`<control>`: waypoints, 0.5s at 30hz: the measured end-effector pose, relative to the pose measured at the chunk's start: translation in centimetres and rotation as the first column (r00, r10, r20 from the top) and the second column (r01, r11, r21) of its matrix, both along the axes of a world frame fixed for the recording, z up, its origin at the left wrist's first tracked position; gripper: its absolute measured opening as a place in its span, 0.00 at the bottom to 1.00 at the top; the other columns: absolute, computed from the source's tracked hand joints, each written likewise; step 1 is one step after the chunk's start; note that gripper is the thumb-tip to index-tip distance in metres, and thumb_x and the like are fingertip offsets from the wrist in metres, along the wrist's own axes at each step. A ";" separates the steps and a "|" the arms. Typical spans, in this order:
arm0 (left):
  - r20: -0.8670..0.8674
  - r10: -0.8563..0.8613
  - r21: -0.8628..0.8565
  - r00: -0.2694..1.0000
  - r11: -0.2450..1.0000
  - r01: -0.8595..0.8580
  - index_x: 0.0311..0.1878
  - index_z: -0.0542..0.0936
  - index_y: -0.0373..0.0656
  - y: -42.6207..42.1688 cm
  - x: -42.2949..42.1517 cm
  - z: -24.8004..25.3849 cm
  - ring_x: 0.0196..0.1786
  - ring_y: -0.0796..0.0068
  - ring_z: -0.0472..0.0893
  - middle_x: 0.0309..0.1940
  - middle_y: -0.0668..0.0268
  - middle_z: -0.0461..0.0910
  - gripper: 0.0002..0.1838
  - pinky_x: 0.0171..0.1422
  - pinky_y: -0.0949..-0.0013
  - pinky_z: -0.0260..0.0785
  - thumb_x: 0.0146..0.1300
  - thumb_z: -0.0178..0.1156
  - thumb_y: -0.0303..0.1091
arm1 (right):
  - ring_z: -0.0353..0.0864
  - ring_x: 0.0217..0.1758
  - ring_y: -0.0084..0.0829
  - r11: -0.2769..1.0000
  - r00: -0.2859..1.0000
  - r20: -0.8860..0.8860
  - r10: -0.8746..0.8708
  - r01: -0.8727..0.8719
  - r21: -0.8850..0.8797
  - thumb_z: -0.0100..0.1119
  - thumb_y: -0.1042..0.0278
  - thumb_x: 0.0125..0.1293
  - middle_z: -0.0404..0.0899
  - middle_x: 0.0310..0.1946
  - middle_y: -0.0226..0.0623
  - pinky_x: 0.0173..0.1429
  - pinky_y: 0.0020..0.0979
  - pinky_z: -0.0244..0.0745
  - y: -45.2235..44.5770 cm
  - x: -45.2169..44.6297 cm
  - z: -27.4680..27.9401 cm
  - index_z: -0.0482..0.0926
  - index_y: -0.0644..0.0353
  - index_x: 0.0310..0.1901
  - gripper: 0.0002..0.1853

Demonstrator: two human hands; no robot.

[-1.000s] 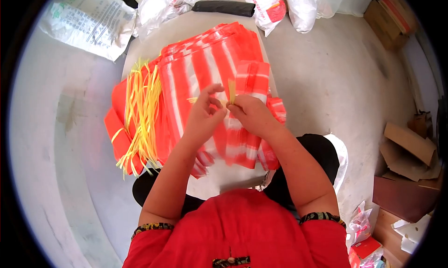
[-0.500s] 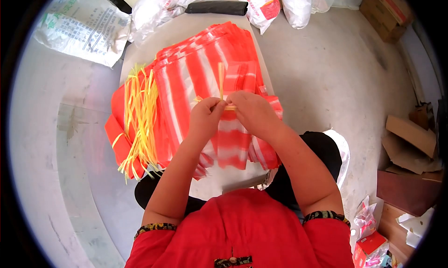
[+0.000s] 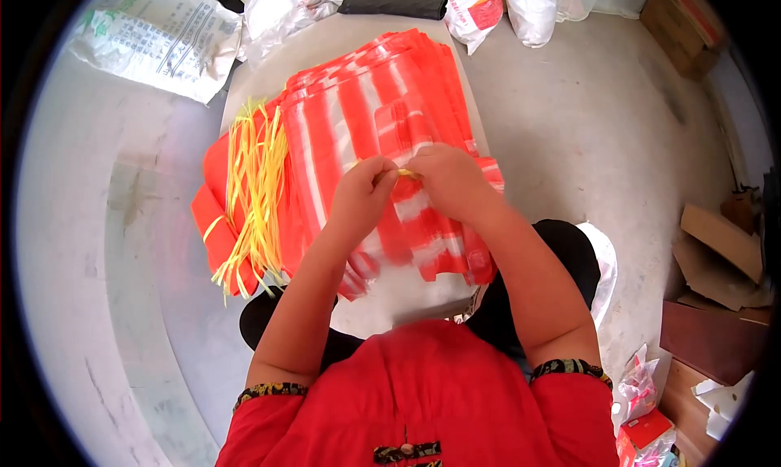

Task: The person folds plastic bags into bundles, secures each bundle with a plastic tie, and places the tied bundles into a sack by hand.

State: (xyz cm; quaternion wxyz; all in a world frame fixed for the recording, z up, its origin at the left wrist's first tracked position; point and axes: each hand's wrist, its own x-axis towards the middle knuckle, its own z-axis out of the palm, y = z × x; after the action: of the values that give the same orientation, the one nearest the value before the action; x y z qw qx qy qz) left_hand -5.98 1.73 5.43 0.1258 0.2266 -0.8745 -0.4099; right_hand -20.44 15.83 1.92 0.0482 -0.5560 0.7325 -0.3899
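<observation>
My left hand [image 3: 363,194] and my right hand [image 3: 447,181] are close together over the pile, both closed on a short yellow strip [image 3: 408,174] that shows between them. The strip crosses a folded red-and-white striped bundle [image 3: 413,215], which lies partly under my right hand. Beneath is a stack of striped red-and-white sheets [image 3: 358,101] on a pale table [image 3: 325,40]. Left of my hands, a bunch of loose yellow strips [image 3: 259,190] lies across red folded material [image 3: 213,223].
A black roll [image 3: 392,6] lies at the table's far edge, with white sacks [image 3: 285,15] behind it. Another printed sack [image 3: 159,40] is at the upper left. Cardboard boxes [image 3: 720,251] and plastic packets [image 3: 640,386] are on the right.
The yellow strip stood upright between my hands before; now only a short stretch shows, lying across the bundle. My left hand has closed from its spread fingers of a second ago.
</observation>
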 end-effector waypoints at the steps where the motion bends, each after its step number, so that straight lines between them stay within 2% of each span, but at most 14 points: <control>1: 0.000 -0.002 0.044 1.000 0.999 0.002 0.47 0.83 0.37 0.0 0.0 -0.2 0.39 0.71 0.79 0.34 0.62 0.80 0.07 0.46 0.67 0.72 0.76 0.62 0.31 | 0.83 0.46 0.47 0.999 0.998 0.058 0.031 -0.033 0.043 0.60 0.70 0.69 0.83 0.39 0.43 0.50 0.46 0.78 0.1 0.0 0.0 0.83 0.61 0.40 0.06; 3: 0.000 -0.007 0.132 1.000 0.991 0.007 0.47 0.82 0.36 -0.1 0.0 -0.4 0.38 0.84 0.74 0.33 0.72 0.77 0.08 0.44 0.74 0.69 0.79 0.61 0.33 | 0.85 0.44 0.48 0.997 0.982 0.189 0.004 -0.017 0.069 0.62 0.70 0.69 0.85 0.37 0.44 0.50 0.46 0.79 0.7 0.4 1.4 0.86 0.59 0.43 0.06; 4: 0.007 -0.010 0.162 1.000 0.987 0.009 0.47 0.82 0.36 -0.2 0.0 -0.6 0.38 0.84 0.74 0.33 0.72 0.77 0.08 0.45 0.74 0.68 0.79 0.61 0.33 | 0.85 0.43 0.48 0.997 0.968 0.252 -0.011 -0.010 0.082 0.63 0.70 0.69 0.85 0.37 0.44 0.49 0.45 0.80 0.9 0.6 2.1 0.87 0.58 0.45 0.07; 7: 0.019 -0.025 0.234 1.000 0.972 0.020 0.47 0.82 0.36 -0.6 0.0 -0.9 0.39 0.85 0.74 0.34 0.74 0.77 0.09 0.45 0.75 0.68 0.79 0.60 0.33 | 0.86 0.41 0.47 0.992 0.994 0.103 -0.028 0.014 0.129 0.62 0.71 0.69 0.85 0.35 0.43 0.49 0.45 0.81 0.7 0.9 2.4 0.88 0.55 0.45 0.07; 12: 0.034 -0.003 0.308 0.999 0.951 -0.008 0.46 0.83 0.36 -0.8 0.4 -1.3 0.38 0.85 0.73 0.33 0.73 0.77 0.10 0.44 0.74 0.68 0.79 0.61 0.35 | 0.85 0.45 0.42 0.999 0.998 -0.065 -0.015 0.013 -0.041 0.64 0.75 0.66 0.85 0.40 0.37 0.49 0.41 0.81 0.7 0.5 0.3 0.88 0.53 0.47 0.10; 15: 0.102 0.067 0.046 0.993 0.996 -0.071 0.40 0.84 0.34 -0.2 1.3 -1.2 0.36 0.70 0.80 0.32 0.61 0.81 0.13 0.42 0.64 0.72 0.75 0.65 0.37 | 0.84 0.47 0.39 0.998 0.996 -0.075 -0.054 0.052 -0.027 0.66 0.76 0.64 0.83 0.41 0.34 0.48 0.41 0.80 2.4 0.3 0.2 0.89 0.53 0.46 0.11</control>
State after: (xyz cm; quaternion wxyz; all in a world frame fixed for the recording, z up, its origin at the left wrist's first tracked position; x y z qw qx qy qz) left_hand -4.72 1.52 4.22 0.0903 0.2800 -0.8610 -0.4150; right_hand -20.14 18.22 2.12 0.0029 -0.5512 0.7434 -0.3789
